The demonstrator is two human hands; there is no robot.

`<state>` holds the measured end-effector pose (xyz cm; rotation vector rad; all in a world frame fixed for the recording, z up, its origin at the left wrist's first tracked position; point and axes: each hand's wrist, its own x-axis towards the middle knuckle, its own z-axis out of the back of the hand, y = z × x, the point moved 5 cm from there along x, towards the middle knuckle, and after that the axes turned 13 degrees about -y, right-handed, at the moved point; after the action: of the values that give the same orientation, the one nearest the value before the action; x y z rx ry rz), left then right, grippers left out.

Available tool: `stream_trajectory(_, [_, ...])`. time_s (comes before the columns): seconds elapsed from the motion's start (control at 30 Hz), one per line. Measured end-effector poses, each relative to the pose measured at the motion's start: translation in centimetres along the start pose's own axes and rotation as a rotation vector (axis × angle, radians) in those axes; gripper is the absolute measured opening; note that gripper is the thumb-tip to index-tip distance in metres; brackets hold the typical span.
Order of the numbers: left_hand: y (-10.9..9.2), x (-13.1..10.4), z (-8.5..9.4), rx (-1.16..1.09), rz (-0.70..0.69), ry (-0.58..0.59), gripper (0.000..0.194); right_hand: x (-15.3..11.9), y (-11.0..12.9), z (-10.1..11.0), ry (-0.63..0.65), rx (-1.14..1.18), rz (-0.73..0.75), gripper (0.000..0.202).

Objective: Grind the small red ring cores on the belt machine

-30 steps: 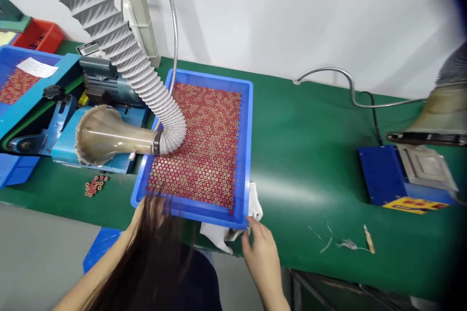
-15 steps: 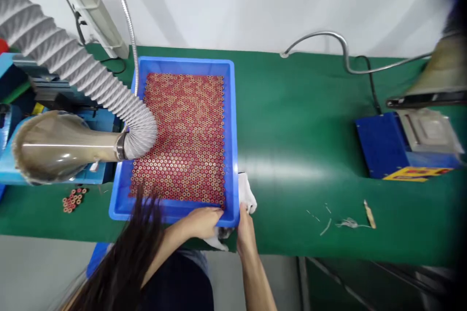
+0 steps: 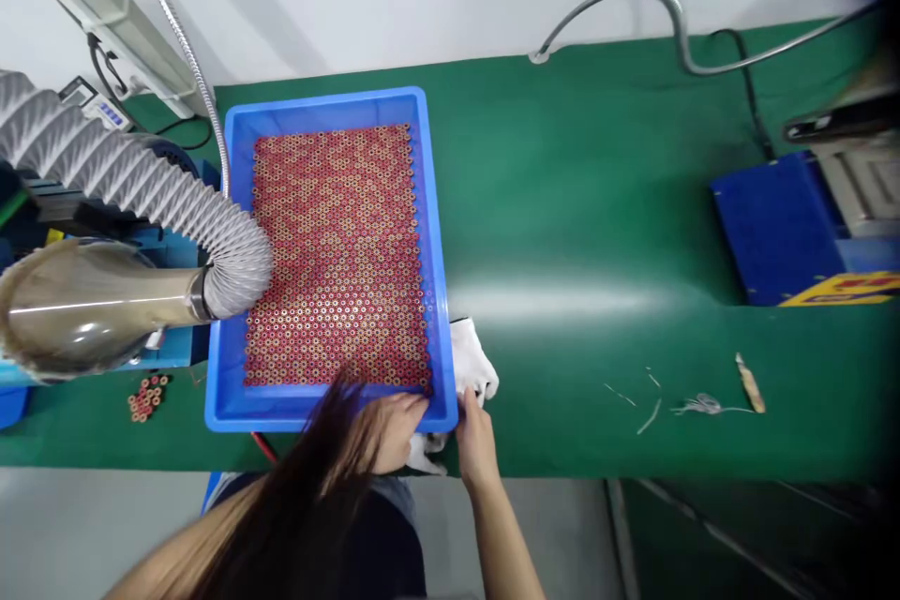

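A blue plastic tray point(image 3: 440, 300) lies on the bench, its floor covered with tightly packed small red and tan rings point(image 3: 337, 253). My left hand point(image 3: 390, 431) grips the front rim close to the right corner, partly behind strands of dark hair point(image 3: 316, 487). At the outer side of that corner is my right hand point(image 3: 476, 441), thumb up against the tray; its other fingers are mostly hidden. A crumpled white cloth point(image 3: 472, 361) sticks out from beside and below the tray, touching my right hand.
A grey ribbed hose with a clear hood point(image 3: 91, 300) hangs over the tray's left side, before a light-blue machine. Loose rings point(image 3: 147, 398) lie front left. On the right are a blue device point(image 3: 777, 230), a small wooden-handled tool point(image 3: 751, 384) and thread scraps point(image 3: 703, 405).
The view has turned a little. Both hands stay at the tray's front right corner, and more dark hair now covers my left forearm. A red stick-like thing shows below the front rim.
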<state>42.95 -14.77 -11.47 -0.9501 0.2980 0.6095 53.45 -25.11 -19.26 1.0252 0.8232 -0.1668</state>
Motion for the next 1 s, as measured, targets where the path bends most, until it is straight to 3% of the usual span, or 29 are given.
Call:
stream_trajectory(0.17, [0.4, -2.2, 1.3, 0.049, 0.068, 0.008, 0.054, 0.8, -1.0, -0.1, -0.004, 0.093, -0.187, 0.027])
stream_trajectory(0.3, [1.1, -2.3, 2.2, 0.077, 0.130, -0.015, 0.046, 1.0, -1.5, -0.1, -0.033, 0.112, -0.226, 0.026])
stream_trajectory(0.47, [1.3, -1.8, 2.0, 0.103, 0.144, -0.055, 0.038, 1.1, -1.7, -0.2, -0.039, 0.123, -0.214, 0.026])
stream_trajectory(0.67, [1.3, -1.6, 1.5, 0.134, 0.095, -0.089, 0.036, 0.6, -1.3, 0.4, -0.011, 0.108, -0.119, 0.024])
stream_trajectory(1.0, [1.8, -1.4, 1.0, 0.164, -0.034, -0.191, 0.032, -2.3, -0.3, 4.9, -0.095, -0.044, 0.192, 0.025])
